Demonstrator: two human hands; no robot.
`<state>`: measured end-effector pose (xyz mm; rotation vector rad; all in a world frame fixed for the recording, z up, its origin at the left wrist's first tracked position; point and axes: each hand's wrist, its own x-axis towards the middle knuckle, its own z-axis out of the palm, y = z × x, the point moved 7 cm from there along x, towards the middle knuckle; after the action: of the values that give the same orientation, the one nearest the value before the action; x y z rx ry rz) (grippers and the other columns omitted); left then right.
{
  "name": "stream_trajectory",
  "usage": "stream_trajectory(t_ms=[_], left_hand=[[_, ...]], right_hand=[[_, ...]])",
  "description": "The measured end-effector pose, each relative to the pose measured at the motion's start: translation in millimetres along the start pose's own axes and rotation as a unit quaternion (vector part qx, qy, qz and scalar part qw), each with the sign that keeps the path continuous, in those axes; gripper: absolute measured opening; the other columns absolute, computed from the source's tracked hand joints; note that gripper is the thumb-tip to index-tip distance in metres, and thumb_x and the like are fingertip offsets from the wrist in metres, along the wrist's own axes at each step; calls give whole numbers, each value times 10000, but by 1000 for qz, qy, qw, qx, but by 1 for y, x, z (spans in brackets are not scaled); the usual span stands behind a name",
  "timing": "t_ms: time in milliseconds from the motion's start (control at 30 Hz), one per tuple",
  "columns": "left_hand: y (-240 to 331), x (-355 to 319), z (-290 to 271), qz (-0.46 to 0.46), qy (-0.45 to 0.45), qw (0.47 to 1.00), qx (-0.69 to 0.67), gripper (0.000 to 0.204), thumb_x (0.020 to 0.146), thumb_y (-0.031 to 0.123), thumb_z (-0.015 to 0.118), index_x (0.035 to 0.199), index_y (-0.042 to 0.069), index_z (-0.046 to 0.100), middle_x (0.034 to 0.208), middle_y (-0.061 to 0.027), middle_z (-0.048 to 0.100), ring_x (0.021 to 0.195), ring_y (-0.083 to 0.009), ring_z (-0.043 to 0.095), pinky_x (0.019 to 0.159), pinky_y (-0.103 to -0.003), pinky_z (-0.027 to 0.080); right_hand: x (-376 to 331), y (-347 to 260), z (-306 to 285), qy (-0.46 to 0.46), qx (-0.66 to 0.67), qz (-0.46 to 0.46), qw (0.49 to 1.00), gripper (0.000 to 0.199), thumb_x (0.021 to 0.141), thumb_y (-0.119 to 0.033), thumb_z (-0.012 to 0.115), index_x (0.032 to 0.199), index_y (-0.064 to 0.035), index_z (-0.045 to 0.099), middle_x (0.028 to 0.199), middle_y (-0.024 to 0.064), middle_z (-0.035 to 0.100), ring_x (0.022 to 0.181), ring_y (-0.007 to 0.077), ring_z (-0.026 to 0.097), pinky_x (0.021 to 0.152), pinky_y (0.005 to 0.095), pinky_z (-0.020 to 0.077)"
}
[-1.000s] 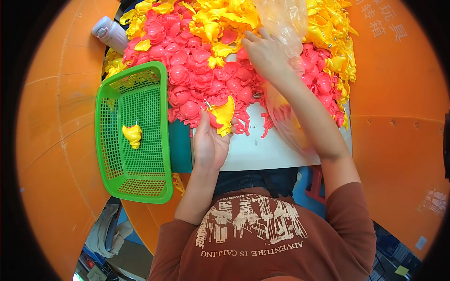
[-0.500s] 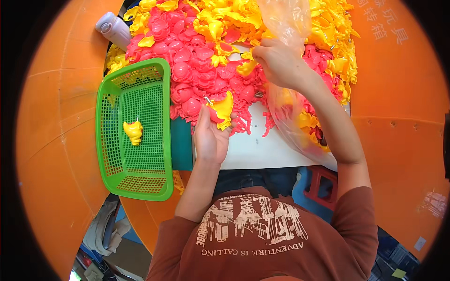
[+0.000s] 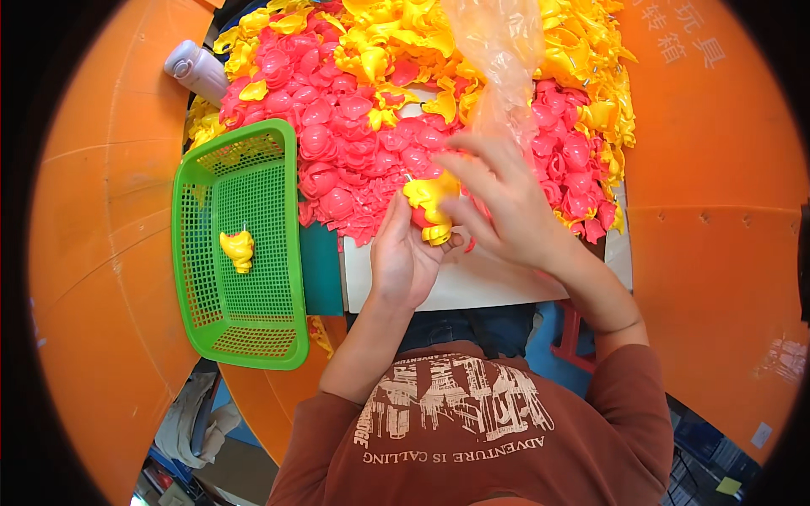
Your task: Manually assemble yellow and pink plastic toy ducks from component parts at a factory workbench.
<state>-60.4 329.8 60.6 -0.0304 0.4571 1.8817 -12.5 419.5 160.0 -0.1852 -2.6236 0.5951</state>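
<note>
My left hand is closed round a yellow plastic toy part above the table's near edge. A little pink shows on the part, and a small metal pin sticks up from its top left. My right hand reaches in from the right, thumb and index finger at the yellow piece and the other fingers raised and slightly blurred. Where one yellow shell ends and another begins between the hands is hard to make out. In the green mesh basket to the left lies one yellow toy figure with a metal pin.
Pink plastic shells and yellow plastic shells are heaped across the white table. A clear plastic bag hangs over the heap. A pale lilac bottle stands far left. Orange panels flank both sides.
My right hand has come from the heap down to my left hand, bringing a yellow piece against the held part. My left hand has shifted slightly right. The plastic bag's lower end has moved away.
</note>
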Motion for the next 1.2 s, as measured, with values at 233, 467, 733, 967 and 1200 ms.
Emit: stream_trajectory(t_ms=[233, 467, 733, 967, 1200], left_hand=[[2, -2, 6, 62, 54, 992, 96, 336, 1001, 272, 273, 1243, 66, 382, 1178, -109, 491, 1047, -204, 536, 829, -372, 490], [2, -7, 18, 98, 34, 987, 123, 355, 1003, 252, 270, 1285, 46, 333, 1221, -111, 460, 1149, -207, 479, 952, -351, 421], [2, -14, 30, 119, 4, 971, 206, 397, 1003, 284, 255, 1322, 47, 269, 1245, -112, 419, 1167, -184, 449, 962, -323, 402], [4, -24, 39, 116, -38, 966, 227, 472, 987, 367, 276, 1335, 54, 211, 1229, -108, 408, 1145, -183, 456, 946, -319, 410], [4, -23, 29, 123, -7, 961, 246, 455, 988, 362, 268, 1317, 51, 226, 1210, -120, 422, 1113, -186, 482, 926, -320, 429]], right_hand=[[-23, -18, 1, 10, 99, -89, 991, 664, 659, -257, 763, 1216, 2, 510, 1224, 167, 523, 1100, 333, 511, 902, 411, 406], [-32, -19, -1, 27, 74, -104, 991, 644, 636, -209, 770, 1185, 19, 522, 1217, 174, 530, 1075, 320, 525, 870, 397, 420], [-33, -23, -4, 42, 65, -104, 992, 660, 616, -206, 781, 1182, 17, 525, 1224, 174, 528, 1070, 323, 526, 866, 397, 427], [-31, -30, -17, 53, 97, -140, 984, 628, 642, -218, 759, 1182, 12, 535, 1219, 155, 543, 1025, 311, 537, 862, 397, 447], [-28, -25, -12, 48, 136, -116, 983, 614, 637, -206, 783, 1161, 17, 555, 1185, 154, 565, 984, 306, 550, 836, 385, 461]])
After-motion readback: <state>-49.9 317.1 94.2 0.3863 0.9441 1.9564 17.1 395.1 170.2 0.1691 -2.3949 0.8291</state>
